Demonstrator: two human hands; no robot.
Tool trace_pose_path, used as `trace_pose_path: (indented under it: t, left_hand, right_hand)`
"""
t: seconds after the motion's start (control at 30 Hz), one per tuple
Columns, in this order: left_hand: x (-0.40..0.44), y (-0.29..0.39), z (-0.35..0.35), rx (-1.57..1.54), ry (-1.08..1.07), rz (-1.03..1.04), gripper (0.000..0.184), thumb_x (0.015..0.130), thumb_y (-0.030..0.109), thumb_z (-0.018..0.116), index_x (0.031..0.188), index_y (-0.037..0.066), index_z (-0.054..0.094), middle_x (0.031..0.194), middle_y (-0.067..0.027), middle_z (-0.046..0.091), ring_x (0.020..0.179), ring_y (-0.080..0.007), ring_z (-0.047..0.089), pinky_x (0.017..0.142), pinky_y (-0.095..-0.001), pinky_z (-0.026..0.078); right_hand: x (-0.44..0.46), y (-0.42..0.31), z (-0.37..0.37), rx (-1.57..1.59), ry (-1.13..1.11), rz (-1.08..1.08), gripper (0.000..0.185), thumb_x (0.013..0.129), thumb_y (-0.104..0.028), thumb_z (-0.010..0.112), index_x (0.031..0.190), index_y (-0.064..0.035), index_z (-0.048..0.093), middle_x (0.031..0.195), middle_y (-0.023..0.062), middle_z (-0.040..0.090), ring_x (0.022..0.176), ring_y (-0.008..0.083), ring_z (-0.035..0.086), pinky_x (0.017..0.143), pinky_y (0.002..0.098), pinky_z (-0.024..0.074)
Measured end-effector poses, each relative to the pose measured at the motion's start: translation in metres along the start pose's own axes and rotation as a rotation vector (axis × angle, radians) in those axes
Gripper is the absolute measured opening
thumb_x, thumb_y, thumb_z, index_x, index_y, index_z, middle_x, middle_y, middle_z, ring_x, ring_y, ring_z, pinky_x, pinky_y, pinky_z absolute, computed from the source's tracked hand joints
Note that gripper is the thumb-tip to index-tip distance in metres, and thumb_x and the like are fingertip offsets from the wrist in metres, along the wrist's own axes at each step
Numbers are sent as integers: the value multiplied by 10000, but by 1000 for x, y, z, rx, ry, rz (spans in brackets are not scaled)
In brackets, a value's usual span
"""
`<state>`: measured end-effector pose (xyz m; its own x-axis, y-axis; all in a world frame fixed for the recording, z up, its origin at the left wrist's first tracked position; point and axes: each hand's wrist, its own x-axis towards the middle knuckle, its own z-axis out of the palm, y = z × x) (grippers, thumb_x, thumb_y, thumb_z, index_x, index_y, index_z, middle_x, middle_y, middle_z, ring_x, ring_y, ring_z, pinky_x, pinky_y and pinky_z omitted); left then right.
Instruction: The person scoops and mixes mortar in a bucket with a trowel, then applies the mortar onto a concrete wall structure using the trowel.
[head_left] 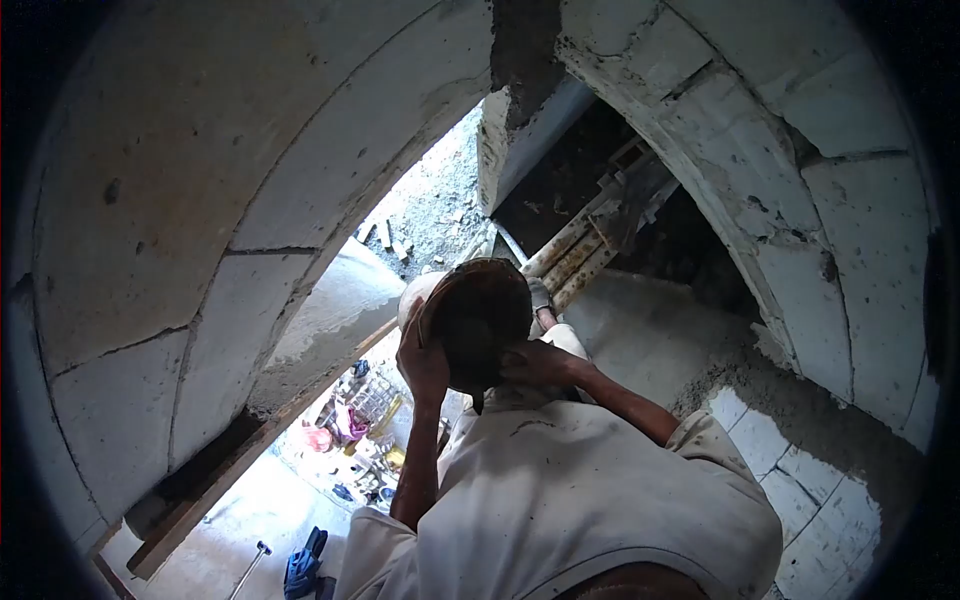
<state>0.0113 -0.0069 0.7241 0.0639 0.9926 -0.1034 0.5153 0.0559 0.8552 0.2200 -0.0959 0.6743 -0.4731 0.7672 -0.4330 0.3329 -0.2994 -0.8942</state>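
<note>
A round bucket (478,322) with a dark inside and a brown, dirty rim is tipped so its mouth faces me. Its pale outer wall shows on the left. My left hand (422,362) is closed on the left side of the rim. At the lower right edge, my right hand (538,362) has curled fingers against the rim, partly hidden in shadow. Whatever lies inside the bucket is too dark to make out. My white shirt (590,470) fills the space below both hands.
Pale block walls (270,210) rise on both sides, with wet mortar (525,50) at the top. Wooden boards (590,240) lie beyond the bucket. A long plank edge (210,490) runs at lower left, above scattered clutter (365,420) and a blue item (303,568).
</note>
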Motion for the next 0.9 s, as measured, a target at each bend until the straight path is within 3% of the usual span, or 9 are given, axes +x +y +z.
trace_pose_path:
  t: [0.07, 0.13, 0.23, 0.47, 0.57, 0.63, 0.7, 0.73, 0.9]
  left_hand:
    - [-3, -9, -7, -67, 22, -65, 554, 731, -89, 404, 1242, 42, 574, 1292, -169, 553, 1244, -295, 493, 1066, -377, 353]
    - [-7, -27, -8, -219, 50, -156, 560, 726, -90, 398, 1257, 5, 549, 1288, -170, 557, 1244, -275, 496, 1062, -361, 352]
    - [-3, -35, -7, -209, 103, -242, 552, 710, -80, 404, 1235, -10, 560, 1240, -158, 589, 1182, -251, 542, 1026, -343, 382]
    - [15, -20, -6, -362, 180, -315, 570, 654, -12, 434, 1207, -22, 572, 1124, -135, 625, 1032, -239, 587, 944, -340, 442]
    - [22, -29, -7, -340, 227, -216, 556, 658, 13, 447, 1198, -31, 573, 1123, -144, 621, 1031, -238, 586, 930, -340, 452]
    - [31, -13, -10, -439, 245, -275, 559, 659, 42, 472, 1203, -45, 565, 1138, -154, 613, 1039, -248, 583, 926, -354, 456]
    - [39, -23, -13, -430, 228, -237, 566, 660, -2, 458, 1215, -53, 557, 1161, -160, 606, 1051, -257, 582, 929, -364, 456]
    - [44, -25, -13, -482, 216, -198, 574, 660, -30, 443, 1223, -48, 554, 1171, -157, 603, 1058, -257, 581, 934, -363, 453]
    - [68, -20, -13, -544, 166, -164, 624, 645, -122, 426, 1256, -41, 529, 1191, -148, 595, 1088, -256, 573, 965, -358, 438]
  right_hand:
    - [4, 1, 3, 56, 56, -46, 384, 892, -272, 585, 1177, -33, 488, 1029, 200, 628, 902, 319, 639, 785, 391, 491]
    - [1, -11, -7, -172, -5, 222, 462, 873, -352, 594, 1198, -41, 486, 1042, 204, 634, 949, 329, 629, 822, 404, 478]
    - [-5, -23, -21, -63, 16, 159, 524, 853, -425, 583, 1218, -61, 491, 1023, 211, 640, 963, 352, 620, 844, 424, 474]
    - [-3, -36, -25, -97, 71, 293, 446, 852, -420, 558, 1131, -71, 545, 989, 195, 641, 935, 347, 619, 814, 439, 475]
    - [3, -28, -21, 35, 68, 219, 464, 847, -407, 586, 1138, -49, 535, 983, 219, 605, 948, 378, 591, 832, 449, 450]
    - [-8, -64, -31, 167, 121, 103, 407, 911, -393, 532, 1097, -31, 542, 880, 154, 590, 824, 301, 597, 725, 410, 475]
    - [-9, -70, -30, 490, 67, 227, 387, 953, -394, 479, 1090, -36, 528, 798, 82, 535, 701, 181, 549, 625, 340, 469]
    - [-1, -64, -23, 794, 59, 80, 376, 973, -391, 451, 1099, -40, 507, 744, 24, 466, 618, 98, 469, 551, 278, 438]
    - [-48, -127, -50, 1090, 307, -131, 383, 967, -338, 486, 1176, -17, 480, 807, 47, 512, 593, 111, 499, 531, 267, 454]
